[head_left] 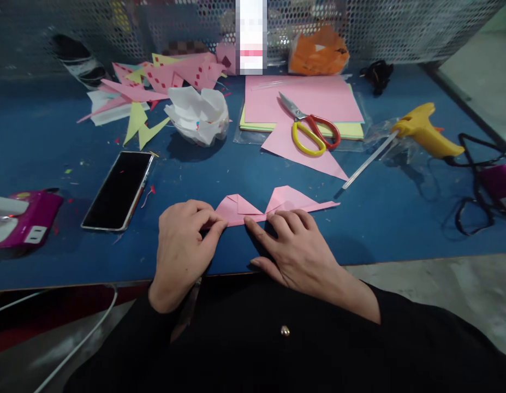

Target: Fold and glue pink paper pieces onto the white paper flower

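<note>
A folded piece of pink paper [248, 206] lies near the table's front edge, with two raised peaks and a thin point at its right end. At its left end, my left hand [183, 243] pinches the paper between thumb and fingers. My right hand [297, 245] lies over the right half, fingers spread and pressing on the lower edge, thumb apart from them. Part of the paper is hidden under both hands. Beyond it, scissors [308, 128] with one red and one yellow handle rest on a stack of coloured paper [273, 103] and a loose pink sheet [305, 159].
On the blue table [203, 169] are a phone [118, 191], a bowl lined with white paper [198, 117], paper scraps [142, 123] and a purple box [25, 218]. A yellow glue gun [424, 131] with its cord lies right; an orange bag [318, 52] stands by the mesh panel.
</note>
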Demonstrator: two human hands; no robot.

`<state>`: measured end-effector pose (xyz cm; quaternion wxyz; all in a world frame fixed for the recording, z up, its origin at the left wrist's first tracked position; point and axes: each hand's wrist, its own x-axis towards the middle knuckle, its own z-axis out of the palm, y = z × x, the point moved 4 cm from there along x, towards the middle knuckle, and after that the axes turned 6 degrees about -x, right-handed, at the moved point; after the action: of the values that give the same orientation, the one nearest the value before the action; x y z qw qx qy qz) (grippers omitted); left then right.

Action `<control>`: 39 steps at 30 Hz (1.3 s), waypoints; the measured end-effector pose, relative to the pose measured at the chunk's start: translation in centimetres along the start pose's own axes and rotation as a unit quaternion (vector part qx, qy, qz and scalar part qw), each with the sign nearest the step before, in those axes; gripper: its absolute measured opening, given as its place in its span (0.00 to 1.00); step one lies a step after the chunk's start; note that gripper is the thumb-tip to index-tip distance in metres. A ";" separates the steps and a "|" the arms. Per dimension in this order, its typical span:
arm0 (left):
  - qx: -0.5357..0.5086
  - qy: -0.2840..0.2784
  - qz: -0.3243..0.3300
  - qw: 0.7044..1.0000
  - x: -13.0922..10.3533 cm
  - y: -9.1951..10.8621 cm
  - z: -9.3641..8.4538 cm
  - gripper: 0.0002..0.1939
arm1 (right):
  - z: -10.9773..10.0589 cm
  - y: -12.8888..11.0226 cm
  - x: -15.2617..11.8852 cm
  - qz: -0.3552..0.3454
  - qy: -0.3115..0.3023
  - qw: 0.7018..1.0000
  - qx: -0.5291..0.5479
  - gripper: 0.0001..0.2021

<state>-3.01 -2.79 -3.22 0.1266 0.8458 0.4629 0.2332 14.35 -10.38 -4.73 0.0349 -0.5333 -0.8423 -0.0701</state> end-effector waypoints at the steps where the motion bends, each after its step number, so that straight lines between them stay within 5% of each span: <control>1: -0.002 0.001 -0.004 1.000 -0.1 -0.2 -0.1 0.12 | 0.0 0.0 0.0 -0.001 -0.002 1.000 -0.002 0.33; 21: 0.036 0.015 -0.083 0.996 -2.4 -4.3 -2.9 0.10 | 0.2 -0.5 0.2 -0.037 -0.002 0.999 -0.010 0.32; 26: 0.103 0.095 -0.077 0.987 -3.8 -2.9 -3.3 0.11 | 0.2 -0.5 0.4 -0.034 -0.018 0.999 -0.008 0.31; 29: 0.147 0.172 0.023 0.974 -4.5 -0.5 -2.5 0.07 | 0.1 -0.5 0.5 -0.033 -0.018 0.999 -0.004 0.30; 30: 0.129 0.178 0.104 0.970 -4.6 0.6 -1.9 0.08 | 0.1 -0.5 0.5 -0.033 -0.015 0.999 -0.003 0.30; 32: 0.092 0.100 0.191 0.972 -4.4 2.1 -0.1 0.15 | 0.2 -0.5 0.5 -0.034 -0.011 0.999 -0.002 0.30; 35: 0.079 0.044 0.235 0.968 -3.9 3.3 1.5 0.19 | 0.3 -0.5 0.4 -0.030 -0.008 1.000 -0.003 0.30; 39: 0.104 0.038 0.231 0.967 -3.8 3.5 2.0 0.22 | 0.5 -0.5 0.4 -0.032 -0.003 0.999 0.005 0.30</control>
<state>-1.20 -7.93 -4.50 -0.0367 0.9289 0.2808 0.2387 13.73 -10.13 -5.19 0.0331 -0.5058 -0.8595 -0.0656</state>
